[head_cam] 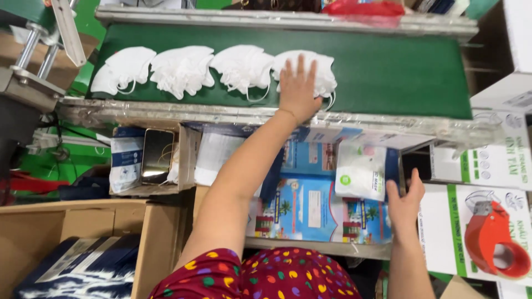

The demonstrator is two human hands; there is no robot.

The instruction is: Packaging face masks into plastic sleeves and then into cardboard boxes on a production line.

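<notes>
Left hand point(298, 88) is lying flat, fingers spread, on the rightmost mask stack point(310, 69) of four white stacks on the green belt point(388, 72); it is pressing, not yet gripping. Other stacks point(183, 69) are sitting in a row to its left, edges touching or overlapping. Right hand point(405, 196) is curling around the edge of a white pouch point(363, 177), thumb on front, holding it upright over the printed boxes point(310, 207) below the belt rail point(221, 113). A red tape dispenser point(493, 241) is resting on a carton at right; a phone point(157, 156) is lying in a small box at left.

Judgement: to lift cleanly, the left hand should be closing under the whole stack's near edge, keeping ear loops from snagging the neighbour, while the pouch mouth is being held wide.
</notes>
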